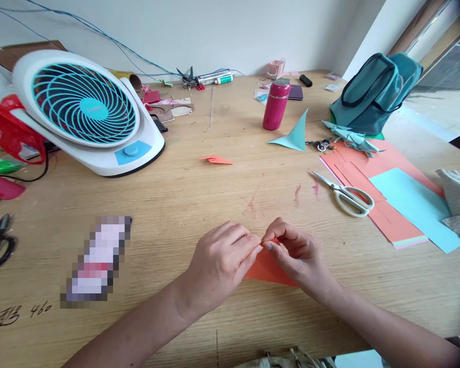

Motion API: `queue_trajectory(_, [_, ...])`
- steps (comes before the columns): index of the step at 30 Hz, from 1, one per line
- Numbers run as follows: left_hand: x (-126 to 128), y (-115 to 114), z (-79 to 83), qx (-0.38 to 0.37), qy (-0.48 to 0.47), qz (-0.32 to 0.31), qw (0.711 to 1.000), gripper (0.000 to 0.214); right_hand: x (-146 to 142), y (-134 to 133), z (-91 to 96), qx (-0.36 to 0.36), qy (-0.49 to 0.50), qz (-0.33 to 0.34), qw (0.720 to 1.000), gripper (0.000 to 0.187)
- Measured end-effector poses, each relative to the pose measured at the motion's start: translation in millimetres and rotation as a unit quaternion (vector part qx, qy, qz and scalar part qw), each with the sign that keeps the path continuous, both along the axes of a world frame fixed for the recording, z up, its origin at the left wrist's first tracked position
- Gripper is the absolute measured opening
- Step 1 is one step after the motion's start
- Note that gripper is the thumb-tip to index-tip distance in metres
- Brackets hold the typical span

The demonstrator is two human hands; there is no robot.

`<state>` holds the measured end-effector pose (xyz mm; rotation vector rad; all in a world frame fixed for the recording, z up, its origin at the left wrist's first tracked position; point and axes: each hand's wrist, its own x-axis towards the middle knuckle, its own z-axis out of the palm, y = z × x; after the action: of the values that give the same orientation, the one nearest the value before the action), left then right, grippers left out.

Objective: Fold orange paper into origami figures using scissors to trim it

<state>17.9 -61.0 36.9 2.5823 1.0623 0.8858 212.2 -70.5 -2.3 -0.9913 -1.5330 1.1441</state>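
Observation:
Near the front of the table my left hand (226,255) and my right hand (295,250) meet over a piece of orange paper (270,271). Both hands pinch its upper edge, fingertips almost touching. Part of the sheet hangs below my fingers, and the rest is hidden behind them. Farther off lies a small folded orange paper piece (216,160). A folded light-blue paper piece (293,135) stands beyond my right hand. White-handled scissors (350,199) rest to the right, blades slightly apart.
A white fan (86,112) stands at the left, with a blurred-out phone-like object (97,260) nearer. A magenta bottle (276,105) stands at the back. Orange sheets (398,225), a light-blue sheet (410,191), folded blue paper (352,137) and a teal bag (375,97) occupy the right. Black scissors (0,243) lie far left.

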Motion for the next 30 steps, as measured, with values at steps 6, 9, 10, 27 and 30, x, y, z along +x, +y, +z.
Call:
queue_trajectory(6, [0.7, 0.6, -0.1, 0.032, 0.027, 0.001, 0.999, 0.016, 0.1, -1.0, 2.2, 0.005, -0.013, 0.000, 1.000, 0.013])
queue_trajectory(9, [-2.3, 3.4, 1.6, 0.002, 0.010, 0.001, 1.000, 0.016, 2.0, 0.7, 3.5, -0.011, 0.003, -0.010, 1.000, 0.015])
queue_trajectory(10, [-3.4, 4.3, 2.5, -0.009, 0.002, 0.002, 1.000, 0.016, 2.9, 1.4, 3.8, -0.016, 0.012, -0.014, 1.000, 0.015])
queue_trajectory(27, [-11.3, 10.6, 6.0, -0.066, -0.114, 0.010, 0.991, 0.008, 16.9, 10.4, -8.6, -0.065, 0.121, -0.068, 0.988, 0.012])
queue_trajectory(30, [-11.6, 10.9, 5.5, -0.043, -0.108, 0.001, 0.993, 0.009, 14.1, 10.1, -6.8, -0.064, 0.123, -0.066, 0.988, 0.012])
